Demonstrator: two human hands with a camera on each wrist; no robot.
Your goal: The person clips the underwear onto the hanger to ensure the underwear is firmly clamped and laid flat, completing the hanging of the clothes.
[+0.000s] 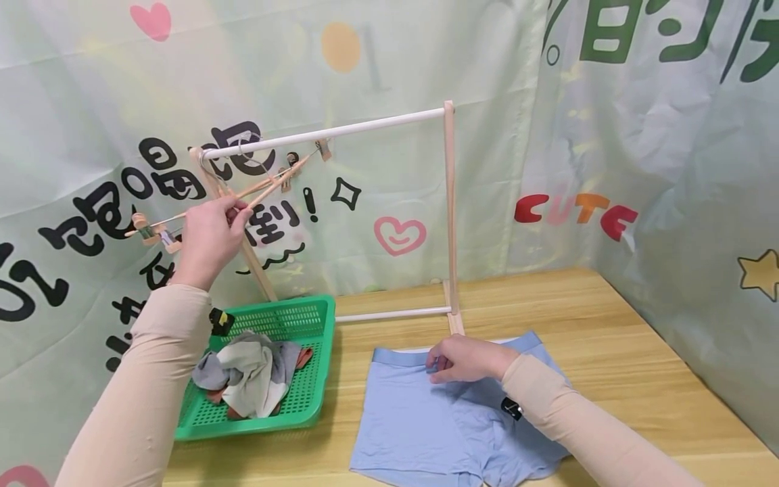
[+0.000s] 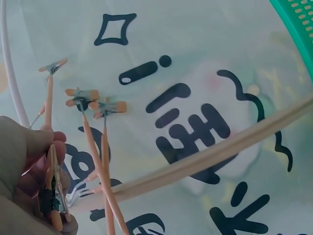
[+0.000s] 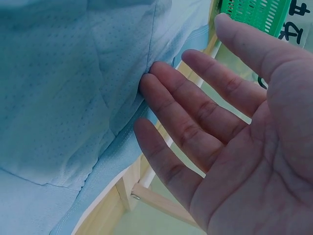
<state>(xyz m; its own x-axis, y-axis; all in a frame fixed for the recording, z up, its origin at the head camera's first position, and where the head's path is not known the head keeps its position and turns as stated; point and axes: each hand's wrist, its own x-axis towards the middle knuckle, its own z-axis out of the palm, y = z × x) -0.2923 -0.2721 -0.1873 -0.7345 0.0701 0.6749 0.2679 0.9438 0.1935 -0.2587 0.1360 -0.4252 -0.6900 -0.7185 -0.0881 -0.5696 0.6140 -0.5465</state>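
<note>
My left hand (image 1: 213, 233) is raised at the rack's left end and pinches a wooden clip hanger (image 1: 281, 181) that hangs by a metal hook from the white top bar (image 1: 359, 128). In the left wrist view, thumb and fingers close around the hanger beside a wooden clip (image 2: 53, 198); other clips stick out beyond. Pale blue boxer shorts (image 1: 414, 423) lie flat on the table, waistband toward the rack. Over the waistband is my right hand (image 1: 465, 358). Its fingers (image 3: 188, 129) are spread and loosely bent in the right wrist view, holding nothing, with fingertips at the fabric.
A green plastic basket (image 1: 325, 379) on the left holds crumpled grey and rust-coloured clothes (image 1: 258, 375). The rack's right wooden post (image 1: 450, 210) rises behind the shorts. A printed curtain (image 1: 389, 61) hangs behind the wooden table (image 1: 608, 365).
</note>
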